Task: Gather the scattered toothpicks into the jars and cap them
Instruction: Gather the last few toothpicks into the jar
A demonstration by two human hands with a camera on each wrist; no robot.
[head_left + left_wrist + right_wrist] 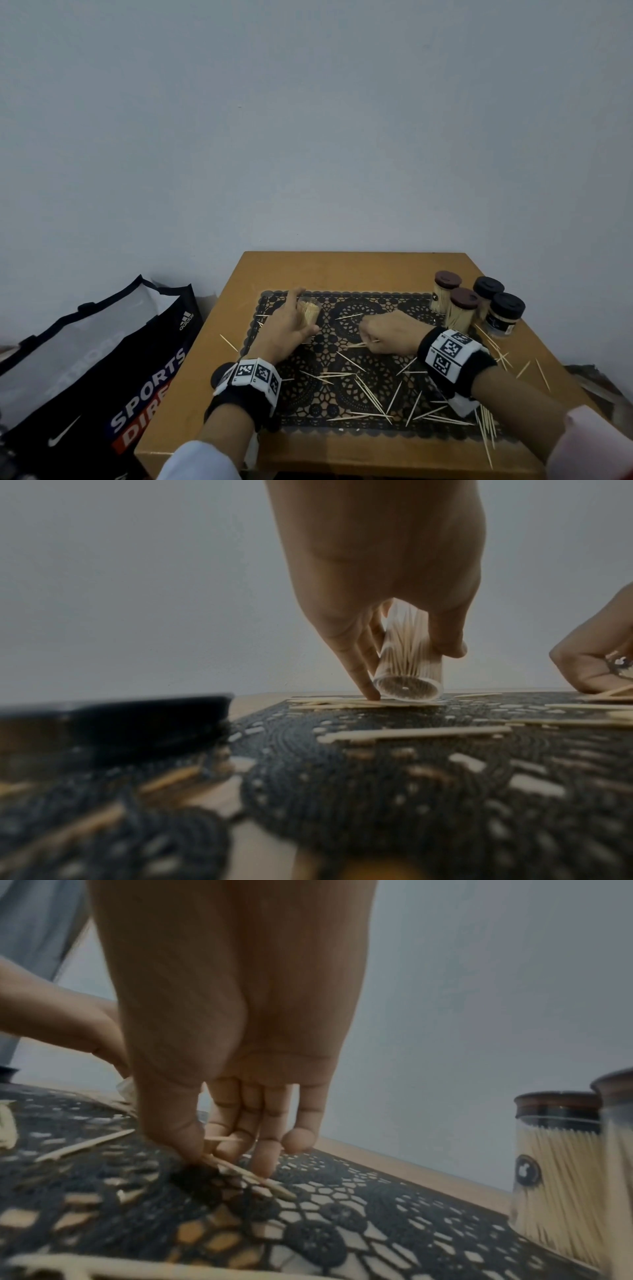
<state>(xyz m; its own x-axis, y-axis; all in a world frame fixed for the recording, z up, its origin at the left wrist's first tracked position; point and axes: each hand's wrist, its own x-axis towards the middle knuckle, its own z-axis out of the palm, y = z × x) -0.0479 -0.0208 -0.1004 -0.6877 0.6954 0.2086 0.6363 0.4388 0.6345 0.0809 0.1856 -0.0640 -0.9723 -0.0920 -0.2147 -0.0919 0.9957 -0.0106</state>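
Holding open jar (308, 313) in left hand (287, 334) grip | right hand (390, 337) grip pinching toothpicks (246, 1173) on mat (342, 394)

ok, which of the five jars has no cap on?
The jar held by the left hand at the mat's far left; its top is open. The four jars at the far right wear caps.

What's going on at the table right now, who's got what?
A person is refilling toothpick jars. The left hand grips an uncapped jar full of toothpicks, tilted on the black lace mat. The right hand pinches a few loose toothpicks off the mat. Four capped jars stand at the far right; many toothpicks still lie scattered, and a black lid lies by the left wrist.
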